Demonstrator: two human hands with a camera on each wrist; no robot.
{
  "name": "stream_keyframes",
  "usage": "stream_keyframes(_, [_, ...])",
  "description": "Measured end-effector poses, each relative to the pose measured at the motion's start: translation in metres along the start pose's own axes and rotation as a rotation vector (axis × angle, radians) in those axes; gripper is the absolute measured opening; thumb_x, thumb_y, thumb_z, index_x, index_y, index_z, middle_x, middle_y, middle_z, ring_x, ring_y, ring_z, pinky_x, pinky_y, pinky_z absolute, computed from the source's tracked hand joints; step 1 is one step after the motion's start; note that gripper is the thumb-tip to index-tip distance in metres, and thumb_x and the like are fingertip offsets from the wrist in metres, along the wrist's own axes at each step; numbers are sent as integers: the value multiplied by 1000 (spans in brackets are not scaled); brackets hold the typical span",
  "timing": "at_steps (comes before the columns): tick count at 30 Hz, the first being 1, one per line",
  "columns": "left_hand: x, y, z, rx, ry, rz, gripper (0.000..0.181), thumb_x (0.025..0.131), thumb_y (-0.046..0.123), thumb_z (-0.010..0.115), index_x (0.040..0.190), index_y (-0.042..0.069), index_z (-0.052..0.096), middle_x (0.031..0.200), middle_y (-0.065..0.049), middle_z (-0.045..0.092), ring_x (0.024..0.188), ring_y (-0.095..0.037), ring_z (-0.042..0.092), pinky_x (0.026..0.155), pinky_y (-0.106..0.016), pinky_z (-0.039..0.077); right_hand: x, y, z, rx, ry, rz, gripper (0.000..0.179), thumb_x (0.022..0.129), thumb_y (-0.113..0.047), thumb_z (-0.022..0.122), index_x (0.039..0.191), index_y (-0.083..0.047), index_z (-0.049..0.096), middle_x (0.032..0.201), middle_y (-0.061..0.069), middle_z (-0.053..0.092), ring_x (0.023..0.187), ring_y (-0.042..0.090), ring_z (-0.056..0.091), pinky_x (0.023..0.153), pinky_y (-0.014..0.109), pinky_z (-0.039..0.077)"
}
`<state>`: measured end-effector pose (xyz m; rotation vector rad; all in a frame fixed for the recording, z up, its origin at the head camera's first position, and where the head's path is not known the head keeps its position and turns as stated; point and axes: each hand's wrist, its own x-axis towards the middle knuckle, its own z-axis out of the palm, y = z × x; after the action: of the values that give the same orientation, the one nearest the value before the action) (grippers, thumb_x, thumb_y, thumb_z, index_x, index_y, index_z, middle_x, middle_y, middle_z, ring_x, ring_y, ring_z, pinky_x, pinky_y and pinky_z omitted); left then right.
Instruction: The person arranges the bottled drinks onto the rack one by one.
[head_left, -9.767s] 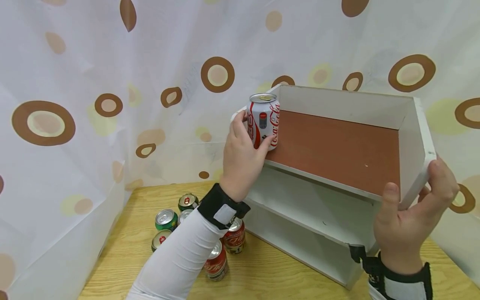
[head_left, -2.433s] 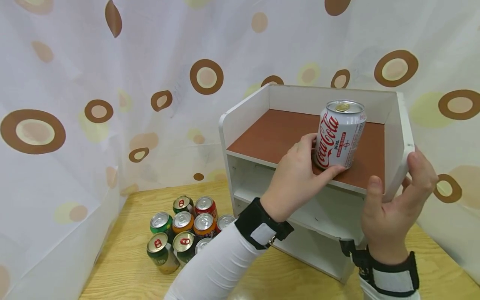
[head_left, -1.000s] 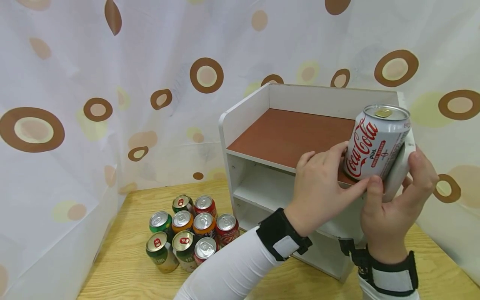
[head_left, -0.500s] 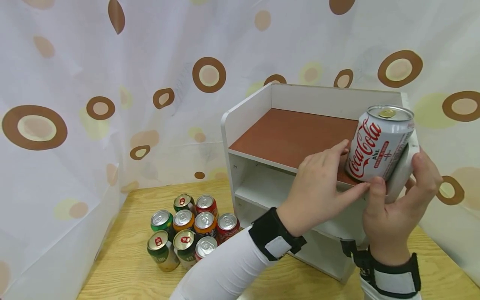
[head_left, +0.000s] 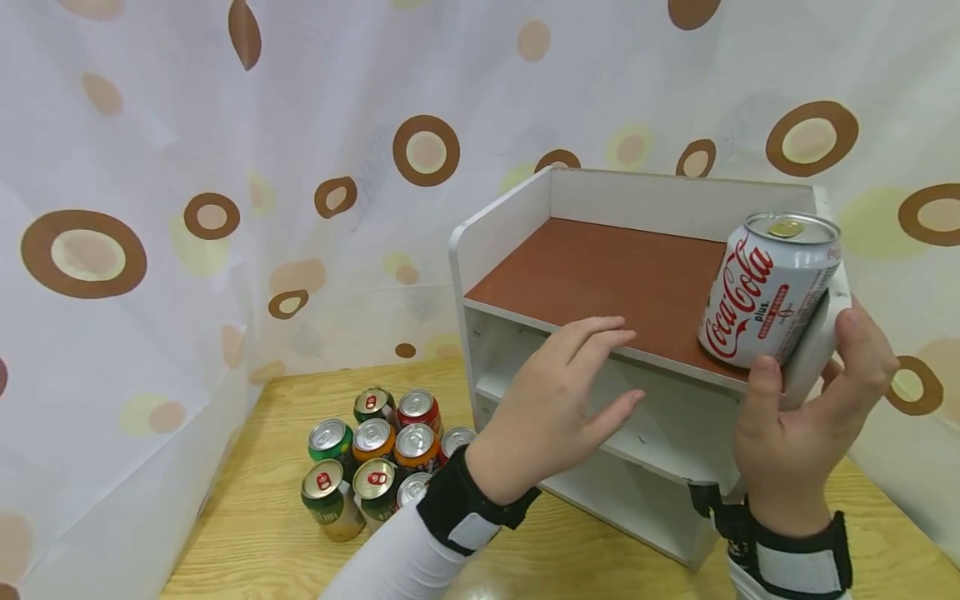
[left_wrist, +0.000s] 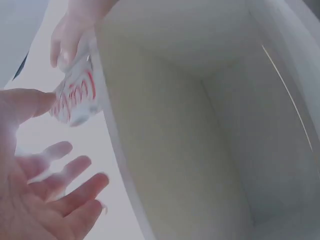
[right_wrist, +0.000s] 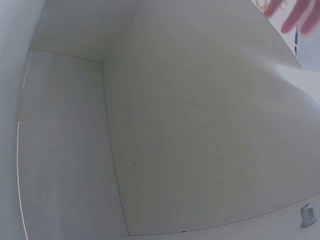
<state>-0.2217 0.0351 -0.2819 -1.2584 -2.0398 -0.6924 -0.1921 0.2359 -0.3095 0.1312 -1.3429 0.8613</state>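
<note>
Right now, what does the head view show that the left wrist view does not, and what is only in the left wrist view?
Only the head view shows the cluster of cans, the wooden table and the brown top panel. Only the left wrist view shows the palm side of the left hand. Both show that hand, the Coca-Cola can, the right hand and part of the white shelf.

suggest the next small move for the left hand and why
Probably reach the left hand toward the cans on the table: it holds nothing, while the white Coca-Cola can stands at the right end of the brown top shelf.
</note>
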Motion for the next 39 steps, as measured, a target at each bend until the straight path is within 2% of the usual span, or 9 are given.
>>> stream_keyframes(4, [-25,-14,-13,-103,-29,-67,32,95,21,75,123,8,67,132,-5,65,126,-18,61,109,-26,48,0,0,-1,0,-11,-8,45,98,-33,58,123,2,44,136,19,47,131,32,48,103,16,40])
stream_keyframes(8, [-54,-27,-26,-187,-28,-184,25,95,17,74,118,10,68,123,-1,69,118,-15,65,99,-29,54,0,1,-1,13,-3,-13,49,98,-36,60,122,3,45,136,19,48,131,33,48,101,15,41])
stream_keyframes(14, [-96,-44,-40,-93,22,-428,23,93,18,78,114,14,71,113,1,71,105,-16,67,83,-34,58,1,2,-1,3,-7,-28,46,99,-34,58,123,3,45,135,20,48,130,33,48,102,15,41])
stream_keyframes(17, [-115,-51,-41,-58,14,-545,24,91,19,80,113,14,71,106,2,69,95,-15,62,76,-32,55,0,2,-1,-1,-11,-28,45,98,-33,58,123,3,45,135,19,47,130,33,48,103,16,41])
stream_keyframes(20, [-129,-55,-39,-62,-26,-644,25,92,21,79,114,13,71,104,1,67,95,-16,61,80,-35,56,1,2,-1,2,-11,-29,45,99,-33,58,123,3,44,135,19,47,131,34,48,104,18,41])
stream_keyframes(23, [-141,-58,-36,-65,-75,-729,26,94,24,77,116,12,70,110,-2,68,103,-21,64,87,-42,57,1,2,-1,0,-12,-26,45,99,-33,58,123,3,44,135,19,47,130,33,49,106,19,42])
stream_keyframes(27, [-153,-59,-34,-41,-129,-788,27,95,26,76,116,11,69,118,-6,68,110,-26,65,90,-47,57,0,1,-2,-3,-17,-25,45,100,-34,57,124,2,44,135,19,47,131,33,48,107,21,42])
stream_keyframes(32, [-168,-60,-30,5,-173,-837,32,92,29,79,115,10,69,115,-6,67,107,-25,67,87,-44,58,0,1,-2,9,-17,-27,48,100,-37,58,123,3,44,136,20,47,132,33,47,107,21,42])
stream_keyframes(39, [-185,-59,-23,89,-176,-843,39,88,32,83,110,6,66,106,-6,62,101,-24,63,82,-42,53,0,6,-1,23,5,-35,51,99,-39,61,121,4,45,135,20,47,130,35,49,103,18,42])
